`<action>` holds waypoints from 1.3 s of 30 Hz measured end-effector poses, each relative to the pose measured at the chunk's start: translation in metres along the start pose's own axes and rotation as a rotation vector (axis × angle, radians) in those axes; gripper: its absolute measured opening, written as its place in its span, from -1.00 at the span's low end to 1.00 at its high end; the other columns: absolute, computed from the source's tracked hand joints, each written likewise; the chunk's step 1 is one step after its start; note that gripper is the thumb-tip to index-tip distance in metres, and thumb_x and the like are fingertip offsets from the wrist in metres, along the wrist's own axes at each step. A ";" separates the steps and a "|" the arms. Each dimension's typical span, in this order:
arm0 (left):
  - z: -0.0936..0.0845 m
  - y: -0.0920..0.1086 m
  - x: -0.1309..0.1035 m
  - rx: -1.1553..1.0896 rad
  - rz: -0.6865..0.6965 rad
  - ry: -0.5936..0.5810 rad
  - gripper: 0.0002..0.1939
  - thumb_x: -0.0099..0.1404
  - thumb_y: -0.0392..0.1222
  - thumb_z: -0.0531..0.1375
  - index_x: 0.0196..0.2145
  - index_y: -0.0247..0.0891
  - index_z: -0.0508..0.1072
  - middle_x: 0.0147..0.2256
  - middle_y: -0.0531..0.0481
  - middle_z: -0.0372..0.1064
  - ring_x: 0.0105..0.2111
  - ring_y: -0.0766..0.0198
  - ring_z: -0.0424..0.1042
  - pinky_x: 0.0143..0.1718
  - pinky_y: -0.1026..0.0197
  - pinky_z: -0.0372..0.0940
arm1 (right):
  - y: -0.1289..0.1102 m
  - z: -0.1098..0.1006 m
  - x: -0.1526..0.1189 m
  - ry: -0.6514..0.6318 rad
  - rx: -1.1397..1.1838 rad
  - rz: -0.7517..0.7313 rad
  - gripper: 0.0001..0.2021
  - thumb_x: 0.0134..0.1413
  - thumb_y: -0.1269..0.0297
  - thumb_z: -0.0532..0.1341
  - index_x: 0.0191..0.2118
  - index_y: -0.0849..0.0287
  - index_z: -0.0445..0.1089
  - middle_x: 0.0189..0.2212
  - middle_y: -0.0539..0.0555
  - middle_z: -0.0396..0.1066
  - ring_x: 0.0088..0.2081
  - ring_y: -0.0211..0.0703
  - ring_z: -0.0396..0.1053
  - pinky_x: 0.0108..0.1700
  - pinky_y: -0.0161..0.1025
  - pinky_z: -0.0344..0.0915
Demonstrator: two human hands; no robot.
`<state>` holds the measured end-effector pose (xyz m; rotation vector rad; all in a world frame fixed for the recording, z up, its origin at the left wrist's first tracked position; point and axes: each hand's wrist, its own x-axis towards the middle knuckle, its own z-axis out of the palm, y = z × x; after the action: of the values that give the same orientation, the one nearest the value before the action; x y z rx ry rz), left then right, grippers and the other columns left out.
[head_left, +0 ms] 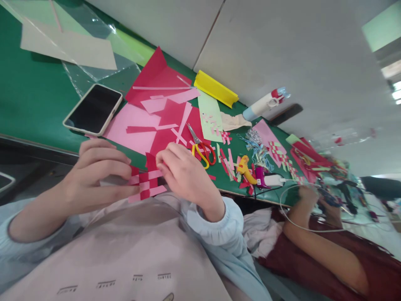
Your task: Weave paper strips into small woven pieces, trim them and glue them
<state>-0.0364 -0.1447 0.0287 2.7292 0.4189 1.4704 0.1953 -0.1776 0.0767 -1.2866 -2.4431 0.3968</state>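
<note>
Both of my hands hold a small woven piece of red and pink paper strips (148,184) in a checkered pattern, just off the table's near edge. My left hand (102,171) pinches its left side between thumb and fingers. With closed fingers, my right hand (184,173) grips the strip ends at its upper right. Beyond my right hand lie scissors (203,148) with red and yellow handles. Red paper (147,85) and pink paper (128,129) with loose strips spread over the green table past my hands.
A phone (94,108) lies left of the papers. Farther right are a yellow folded holder (216,89), a white and blue bottle (263,105), shredded tinsel (257,146) and a yellow and purple glue gun (247,169). A co-worker's arm (326,246) reaches in at the right.
</note>
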 end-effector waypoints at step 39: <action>0.000 0.002 -0.005 -0.020 0.134 -0.102 -0.80 0.22 -0.26 0.39 -0.23 0.02 0.56 -0.26 0.12 0.44 -0.10 0.22 0.40 0.04 -0.03 0.24 | 0.021 -0.020 0.032 -0.254 0.431 -0.226 -0.85 0.35 0.42 0.11 -0.24 0.22 0.41 -0.29 0.05 0.33 -0.24 -0.23 0.29 -0.13 -0.26 0.25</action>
<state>-0.0380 -0.1478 0.0249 2.8503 0.2209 1.3458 0.2021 -0.1379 0.0916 -0.8124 -2.4766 1.0091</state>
